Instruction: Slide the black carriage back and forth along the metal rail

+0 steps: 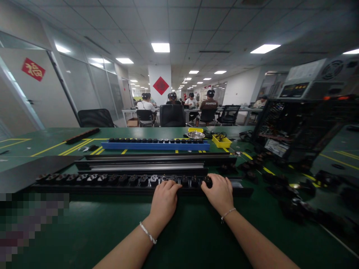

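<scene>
A long black rail (pixel 92 189) lies across the green table in front of me, with a row of small dark block-like parts (pixel 123 180) along it. My left hand (pixel 166 198) rests on the rail near its middle, fingers bent over the front wall and partly hiding the parts there. Farther right, my right hand (pixel 220 191) pinches a small rounded black part (pixel 206 181) between thumb and fingers, at the right end of the row. Beyond that hand a bare stretch of the rail shows. What lies under the left fingertips is hidden.
Behind the rail lie dark metal channels (pixel 140 166) and a blue rail (pixel 154 146) with more parts. Farther back are a metal bowl (pixel 195 135) and a yellow tray (pixel 221 142). Loose black parts (pixel 249 168) and an open computer case (pixel 288 130) stand right. Several people sit beyond.
</scene>
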A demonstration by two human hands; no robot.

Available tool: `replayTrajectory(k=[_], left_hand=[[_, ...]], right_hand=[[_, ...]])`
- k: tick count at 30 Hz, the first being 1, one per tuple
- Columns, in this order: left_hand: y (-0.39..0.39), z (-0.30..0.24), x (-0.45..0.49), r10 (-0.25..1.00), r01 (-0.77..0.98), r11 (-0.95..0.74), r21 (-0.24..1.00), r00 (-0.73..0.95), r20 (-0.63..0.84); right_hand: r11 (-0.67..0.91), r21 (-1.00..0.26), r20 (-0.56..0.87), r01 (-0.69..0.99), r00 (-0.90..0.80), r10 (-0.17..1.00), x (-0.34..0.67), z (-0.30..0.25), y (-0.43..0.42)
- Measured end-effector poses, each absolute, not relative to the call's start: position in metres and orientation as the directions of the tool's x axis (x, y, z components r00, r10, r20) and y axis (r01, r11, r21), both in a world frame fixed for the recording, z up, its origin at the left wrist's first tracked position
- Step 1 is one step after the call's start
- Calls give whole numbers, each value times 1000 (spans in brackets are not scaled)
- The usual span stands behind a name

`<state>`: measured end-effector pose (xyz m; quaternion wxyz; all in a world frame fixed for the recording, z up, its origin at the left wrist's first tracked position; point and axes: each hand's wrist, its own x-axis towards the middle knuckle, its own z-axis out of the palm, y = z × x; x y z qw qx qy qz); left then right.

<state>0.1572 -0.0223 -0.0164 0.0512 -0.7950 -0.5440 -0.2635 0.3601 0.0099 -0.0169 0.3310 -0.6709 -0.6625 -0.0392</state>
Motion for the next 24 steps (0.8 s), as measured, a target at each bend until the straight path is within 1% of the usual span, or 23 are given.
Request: replayTrajectory(k=[6,13,24], left_hand=[[-22,-17,157,836,891,-402,211,263,481],[-23,-16,158,835,888,-404,222,258,486],[-23,-16,156,825,877,-424,226,271,496]], right_hand=[[125,-401,508,908,107,855,361,-17,10],[121,-403,498,907,106,861,362,-15,10],[53,-398,479,916,158,863,370,-12,9]])
